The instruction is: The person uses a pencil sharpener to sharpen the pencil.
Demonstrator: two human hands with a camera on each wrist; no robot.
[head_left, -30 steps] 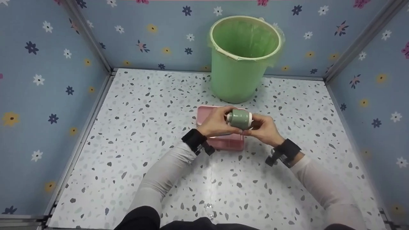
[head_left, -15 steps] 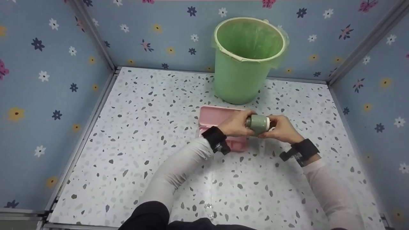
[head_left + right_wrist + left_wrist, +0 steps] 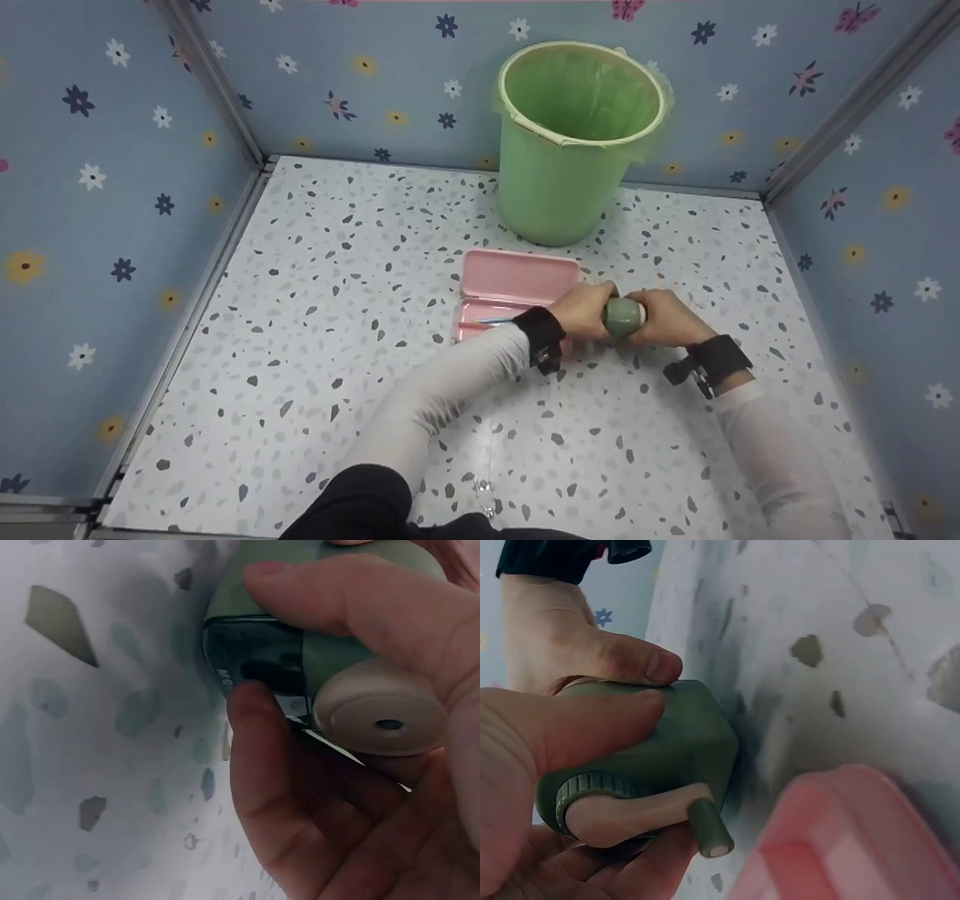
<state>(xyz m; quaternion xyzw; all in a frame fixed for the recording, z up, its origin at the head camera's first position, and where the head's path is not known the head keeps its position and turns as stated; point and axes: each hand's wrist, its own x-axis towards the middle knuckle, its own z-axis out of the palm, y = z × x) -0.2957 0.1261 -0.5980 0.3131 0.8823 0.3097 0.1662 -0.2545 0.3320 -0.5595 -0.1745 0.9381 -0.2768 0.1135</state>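
Both hands hold a green crank pencil sharpener (image 3: 622, 317) low over the table, just right of an open pink pencil case (image 3: 517, 275). My left hand (image 3: 583, 309) grips its body from the crank side. The cream crank (image 3: 645, 814) with its green knob faces the left wrist camera. From the opposite side my right hand (image 3: 671, 319) holds it, thumb across the green body. A fingertip (image 3: 255, 705) touches the dark see-through shavings drawer (image 3: 247, 645). Beside the drawer shows the cream face with its pencil hole (image 3: 388, 724). A thin blue pencil-like stick (image 3: 493, 321) lies in the case, partly hidden by my left wrist.
A tall green bin (image 3: 562, 187) with a green bag liner stands behind the case, near the back wall. Flower-patterned panels (image 3: 97, 247) enclose the speckled white table (image 3: 337, 262) at the back and both sides.
Both hands have carried the sharpener right and toward me, from over the pencil case to beside it, and tilted it. More of the case and the blue stick inside now show.
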